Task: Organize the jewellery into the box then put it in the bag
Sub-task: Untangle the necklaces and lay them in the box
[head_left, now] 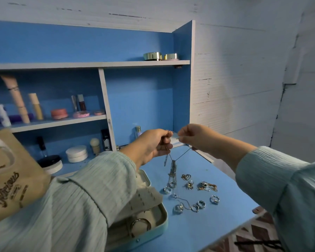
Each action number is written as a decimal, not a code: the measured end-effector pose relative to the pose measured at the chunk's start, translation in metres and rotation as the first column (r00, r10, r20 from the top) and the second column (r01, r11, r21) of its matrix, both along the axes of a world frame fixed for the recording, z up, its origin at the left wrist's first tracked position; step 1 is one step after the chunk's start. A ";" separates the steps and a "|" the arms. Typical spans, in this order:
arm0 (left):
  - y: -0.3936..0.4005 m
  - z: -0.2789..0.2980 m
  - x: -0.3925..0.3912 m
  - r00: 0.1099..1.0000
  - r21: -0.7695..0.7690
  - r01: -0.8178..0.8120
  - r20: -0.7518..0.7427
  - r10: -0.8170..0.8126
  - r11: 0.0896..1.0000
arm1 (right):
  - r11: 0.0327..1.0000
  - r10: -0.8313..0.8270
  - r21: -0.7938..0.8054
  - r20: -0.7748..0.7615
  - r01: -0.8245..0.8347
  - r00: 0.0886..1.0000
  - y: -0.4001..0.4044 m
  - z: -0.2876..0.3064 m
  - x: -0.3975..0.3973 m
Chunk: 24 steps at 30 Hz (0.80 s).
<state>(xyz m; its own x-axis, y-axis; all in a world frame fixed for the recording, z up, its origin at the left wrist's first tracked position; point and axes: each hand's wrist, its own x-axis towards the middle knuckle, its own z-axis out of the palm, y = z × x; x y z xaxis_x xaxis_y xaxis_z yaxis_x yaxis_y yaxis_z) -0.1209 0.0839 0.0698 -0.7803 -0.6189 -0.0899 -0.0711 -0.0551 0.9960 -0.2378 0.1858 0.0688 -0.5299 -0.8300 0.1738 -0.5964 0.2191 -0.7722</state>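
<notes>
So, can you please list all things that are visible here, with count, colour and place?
necklace: one, silver, hanging between both hands
rings: several, silver and gold, loose on desk
box: one, pale blue, open, desk front
bag: one, beige, left
cosmetics: many, mixed colours, left shelves
tins: two, gold, top shelf
desk: one, blue
left hand: pinches the chain
right hand: pinches the chain

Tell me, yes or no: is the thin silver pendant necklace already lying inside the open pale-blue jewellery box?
No, both the left hand and right hand hold the thin silver pendant necklace up above the blue table, beside the open pale-blue jewellery box.
</notes>
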 end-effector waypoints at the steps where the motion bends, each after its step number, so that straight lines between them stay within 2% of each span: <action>1: 0.000 0.000 0.000 1.000 0.008 0.013 -0.012 -0.013 1.000 | 1.000 0.008 0.010 0.007 -0.008 1.000 0.001 -0.006 0.000; 11: 0.002 0.001 -0.006 0.998 0.016 0.033 -0.055 -0.032 0.999 | 0.994 -0.084 -0.051 0.206 0.096 0.975 0.003 -0.069 0.015; 20: 0.009 0.004 -0.007 0.997 -0.095 0.076 0.008 -0.076 0.993 | 0.996 -0.052 -0.062 0.154 0.062 0.987 0.004 -0.086 0.028; 24: 0.010 0.006 -0.005 0.996 -0.141 0.084 0.019 -0.082 0.986 | 0.992 -0.117 -0.036 0.167 0.125 0.979 0.002 -0.087 0.029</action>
